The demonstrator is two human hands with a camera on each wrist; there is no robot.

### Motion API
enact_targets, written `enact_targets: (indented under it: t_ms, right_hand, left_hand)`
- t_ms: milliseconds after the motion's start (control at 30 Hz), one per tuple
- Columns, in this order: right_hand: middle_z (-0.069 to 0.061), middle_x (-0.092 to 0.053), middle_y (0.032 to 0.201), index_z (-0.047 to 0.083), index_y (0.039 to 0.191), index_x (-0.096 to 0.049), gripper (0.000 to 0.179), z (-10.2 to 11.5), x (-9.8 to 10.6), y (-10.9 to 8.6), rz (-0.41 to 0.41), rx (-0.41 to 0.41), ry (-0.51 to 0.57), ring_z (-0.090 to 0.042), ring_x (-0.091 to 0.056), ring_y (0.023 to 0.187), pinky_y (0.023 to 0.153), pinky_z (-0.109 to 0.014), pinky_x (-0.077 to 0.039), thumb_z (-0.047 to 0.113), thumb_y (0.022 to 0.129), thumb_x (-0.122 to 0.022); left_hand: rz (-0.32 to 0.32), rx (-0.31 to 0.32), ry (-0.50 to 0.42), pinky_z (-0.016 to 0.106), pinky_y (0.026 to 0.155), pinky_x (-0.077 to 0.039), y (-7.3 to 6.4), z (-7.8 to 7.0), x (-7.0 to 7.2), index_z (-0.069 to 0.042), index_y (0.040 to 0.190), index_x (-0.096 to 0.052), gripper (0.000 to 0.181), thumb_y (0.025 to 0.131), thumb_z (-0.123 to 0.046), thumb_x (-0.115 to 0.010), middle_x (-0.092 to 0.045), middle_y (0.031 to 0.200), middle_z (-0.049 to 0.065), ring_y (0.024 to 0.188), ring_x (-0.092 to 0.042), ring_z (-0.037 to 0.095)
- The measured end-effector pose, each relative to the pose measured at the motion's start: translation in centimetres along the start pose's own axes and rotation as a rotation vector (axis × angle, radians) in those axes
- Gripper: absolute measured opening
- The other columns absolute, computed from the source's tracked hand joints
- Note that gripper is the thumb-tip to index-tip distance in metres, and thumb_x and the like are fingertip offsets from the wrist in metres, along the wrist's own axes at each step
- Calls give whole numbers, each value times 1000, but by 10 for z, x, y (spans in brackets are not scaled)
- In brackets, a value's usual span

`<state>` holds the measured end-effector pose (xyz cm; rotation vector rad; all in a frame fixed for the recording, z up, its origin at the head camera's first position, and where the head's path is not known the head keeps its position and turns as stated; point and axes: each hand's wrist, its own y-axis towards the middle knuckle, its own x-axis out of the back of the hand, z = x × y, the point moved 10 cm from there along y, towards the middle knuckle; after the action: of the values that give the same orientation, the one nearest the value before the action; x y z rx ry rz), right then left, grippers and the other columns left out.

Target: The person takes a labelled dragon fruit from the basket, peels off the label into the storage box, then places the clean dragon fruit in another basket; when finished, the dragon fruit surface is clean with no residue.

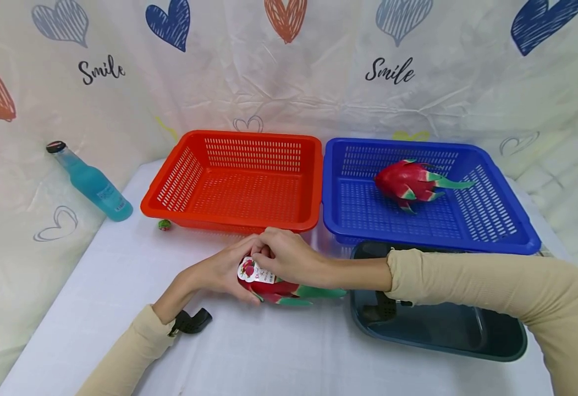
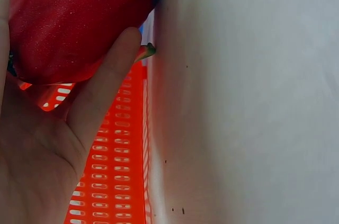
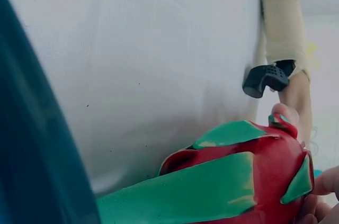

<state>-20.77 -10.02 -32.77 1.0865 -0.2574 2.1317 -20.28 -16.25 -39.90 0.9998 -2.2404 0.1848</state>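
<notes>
A red dragon fruit (image 1: 285, 289) with green scales lies on the white table in front of the red basket, its tail toward the right. My left hand (image 1: 219, 270) grips its left end, with thumb and fingers on opposite sides; in the left wrist view the red skin (image 2: 79, 23) sits between them. A white label (image 1: 259, 273) with a fruit picture lies on the skin. My right hand (image 1: 291, 257), fingers curled, pinches the label's upper edge. In the right wrist view, green scales (image 3: 180, 195) hide part of the fruit, and only some right fingertips (image 3: 326, 181) show.
Behind stands a red basket (image 1: 231, 223); beside it a blue basket (image 1: 368, 224) holds another dragon fruit (image 1: 407, 182). A dark teal tray (image 1: 442, 330) sits under my right forearm. A blue bottle (image 1: 98, 190) and a small green-red ball (image 1: 164, 225) are at left.
</notes>
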Motion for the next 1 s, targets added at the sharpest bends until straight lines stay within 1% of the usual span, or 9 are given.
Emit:
enact_targets:
  t_ms: [167,267,467,600,667,900,1000]
  right_hand:
    - [1,-55,76,12,81,-64,9,-2,-1,-1,-5,-23,5,-7,-48,68,57,-13,-41,10,89,-61]
    - [1,-55,77,12,82,-64,9,-2,-1,-2,-14,-22,6,-7,-48,68,57,-14,-40,11,90,-61]
    - [3,-54,80,14,86,-62,7,1,-1,-6,-27,-3,-7,-6,-48,72,58,-14,-41,14,93,-61]
    - [2,-55,81,13,87,-61,6,2,-1,-7,-36,17,-2,-6,-48,73,58,-15,-43,13,93,-60]
    - [2,-55,82,13,87,-61,6,2,-2,-7,-34,18,3,-6,-48,73,59,-14,-43,13,93,-60]
    - [1,-56,83,12,90,-60,5,0,-3,-7,-19,15,24,-7,-49,75,60,-14,-44,12,94,-60]
    - [1,-56,84,12,90,-60,4,0,-4,-7,-12,19,26,-7,-49,76,61,-14,-44,12,94,-60]
  left_hand:
    - [-3,-7,7,24,90,-52,0,0,0,-23,130,-43,79,67,-39,-88,-49,126,-6,117,-46,11]
    - [-5,-10,1,24,90,-53,0,-1,0,-22,129,-43,79,67,-38,-88,-49,126,-6,116,-46,11]
    - [-6,-5,-9,24,90,-52,-1,0,0,-23,126,-44,74,68,-38,-88,-49,125,-6,115,-47,11]
    - [-6,-9,-8,25,90,-52,-1,1,0,-21,123,-45,72,68,-38,-88,-50,124,-5,113,-48,12]
    - [-5,-11,-8,25,90,-51,-1,1,0,-21,124,-45,72,68,-38,-88,-50,124,-4,113,-47,12]
    - [-5,-7,-12,25,89,-52,0,1,0,-22,121,-46,69,68,-39,-87,-50,124,-7,113,-48,12]
    - [-6,-12,-9,25,88,-52,0,2,0,-22,119,-47,68,68,-39,-88,-50,123,-6,112,-48,12]
